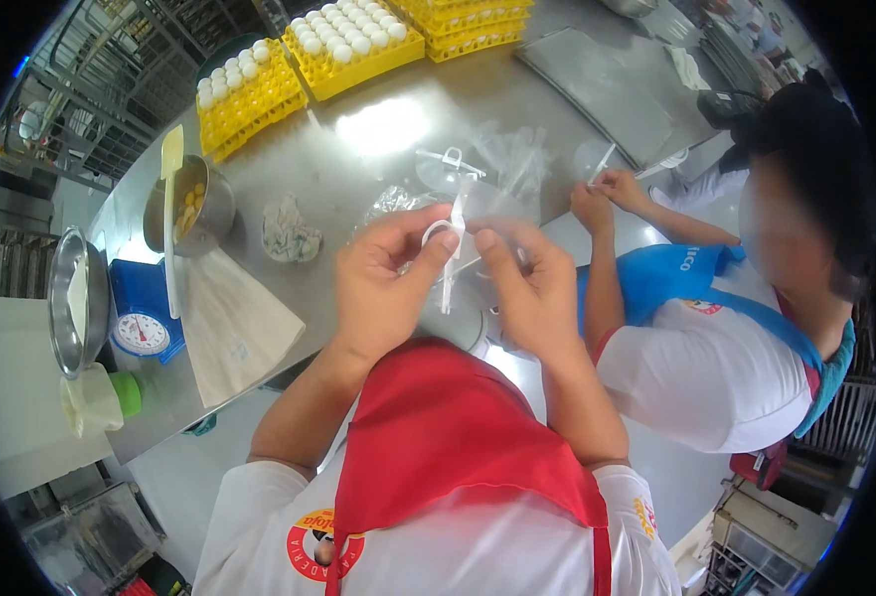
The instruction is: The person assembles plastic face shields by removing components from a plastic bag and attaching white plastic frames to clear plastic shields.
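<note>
Both my hands are raised in front of my red apron, at the near edge of the steel table [338, 199]. Between thumb and fingers, my left hand [390, 288] pinches the white plastic frame of a clear mouth shield [458, 223] at its loop. My right hand [529, 283] is closed with thumb and fingertips on the shield's other side. Its transparent sheet is hard to make out against the metal. Just beyond my hands lies a second clear shield with a white frame [448, 161], beside crumpled clear plastic bags [512, 164].
Yellow trays of white eggs [358, 55] stand along the far side. At left are a metal bowl of cracked eggs [199, 214] with a spatula, a blue scale [145, 308], a cloth [234, 328] and a crumpled rag [291, 228]. A co-worker [716, 338] at right handles a similar white piece.
</note>
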Demonstrator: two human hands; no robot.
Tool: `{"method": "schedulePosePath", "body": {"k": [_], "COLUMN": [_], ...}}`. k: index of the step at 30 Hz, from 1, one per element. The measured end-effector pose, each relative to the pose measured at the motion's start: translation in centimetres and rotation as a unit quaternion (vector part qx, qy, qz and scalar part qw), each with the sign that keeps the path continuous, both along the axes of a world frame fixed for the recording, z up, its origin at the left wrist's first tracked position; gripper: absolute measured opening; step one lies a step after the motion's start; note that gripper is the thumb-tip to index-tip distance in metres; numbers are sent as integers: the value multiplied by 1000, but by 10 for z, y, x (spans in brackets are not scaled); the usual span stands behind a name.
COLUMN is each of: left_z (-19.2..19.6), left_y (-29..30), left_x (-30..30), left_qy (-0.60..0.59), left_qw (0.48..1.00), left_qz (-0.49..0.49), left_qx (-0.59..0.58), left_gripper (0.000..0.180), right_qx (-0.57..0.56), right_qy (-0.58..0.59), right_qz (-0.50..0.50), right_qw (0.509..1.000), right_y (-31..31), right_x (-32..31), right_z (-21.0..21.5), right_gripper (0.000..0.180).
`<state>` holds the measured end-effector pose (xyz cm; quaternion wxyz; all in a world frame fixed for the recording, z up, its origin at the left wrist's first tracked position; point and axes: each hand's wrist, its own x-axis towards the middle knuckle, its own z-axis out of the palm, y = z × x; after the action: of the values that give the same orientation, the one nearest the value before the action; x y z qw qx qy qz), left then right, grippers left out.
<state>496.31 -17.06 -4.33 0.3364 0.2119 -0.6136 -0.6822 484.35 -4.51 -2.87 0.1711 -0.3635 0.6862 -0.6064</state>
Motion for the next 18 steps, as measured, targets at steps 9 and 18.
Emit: {"method": "schedulePosePath", "body": {"k": [9, 18], "left_z": [7, 10], "left_y": [1, 0], "left_x": [6, 7], "left_qy": [11, 11], "left_qw": [1000, 999], "left_qz": [-15, -24], "left_qx": [20, 39], "left_gripper": [27, 28], "right_qx": [-21, -57], "right_qy": [19, 36], "right_qz": [1, 10], "right_qw": [1000, 998], "right_y": [-1, -4], "right_x": [5, 2], "right_z": [3, -5], "right_gripper": [22, 21]}}
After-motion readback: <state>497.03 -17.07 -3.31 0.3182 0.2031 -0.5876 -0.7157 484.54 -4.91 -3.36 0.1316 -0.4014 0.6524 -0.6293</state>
